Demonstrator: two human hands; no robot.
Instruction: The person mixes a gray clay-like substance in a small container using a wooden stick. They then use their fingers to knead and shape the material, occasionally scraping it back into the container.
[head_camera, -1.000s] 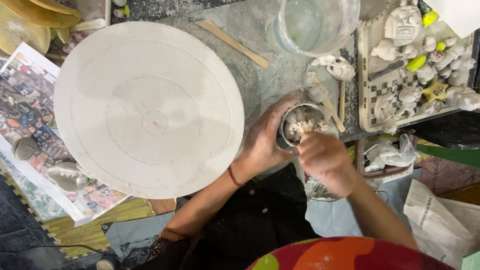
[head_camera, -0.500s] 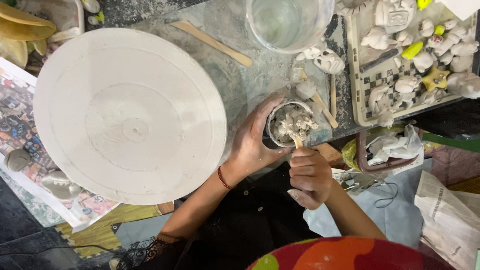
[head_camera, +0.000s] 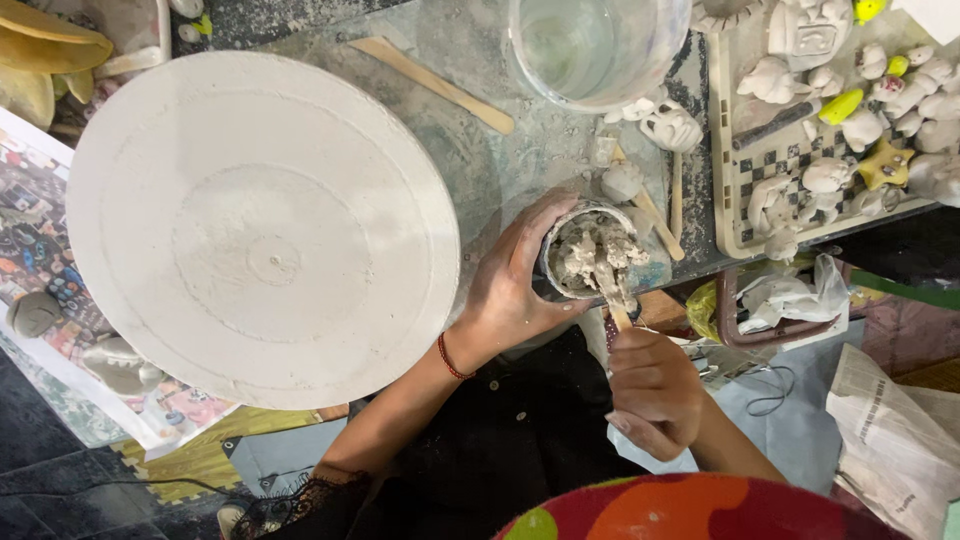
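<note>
Nearest the camera, a wooden stick (head_camera: 612, 300) is being held by the right hand (head_camera: 655, 390), whose grip is being kept tightly curled around the stick's lower end, just below the table edge. The stick's upper end is being pushed into lumpy pale clay filling a small round cup (head_camera: 592, 252). The cup is being held at the near edge of the table (head_camera: 500, 170) by the left hand (head_camera: 515, 290), its grip being wrapped narrowly around the cup's left side, thumb along the near wall and fingers along the far wall. A red bracelet (head_camera: 452, 358) is being worn on the left wrist.

To the left of that hand, much of the table is being covered by a large round white plaster disc (head_camera: 262, 225), marked with faint concentric rings. Just beyond the cup, a small clay ball (head_camera: 622, 182) and further wooden tools are lying on the dusty surface. To the right, small white clay figures are being kept on a checkered tray (head_camera: 800, 160). Farther back, a flat wooden stick (head_camera: 432, 83) is lying at a slant, and a clear bowl (head_camera: 598, 50) is standing at the far edge of the view.
</note>
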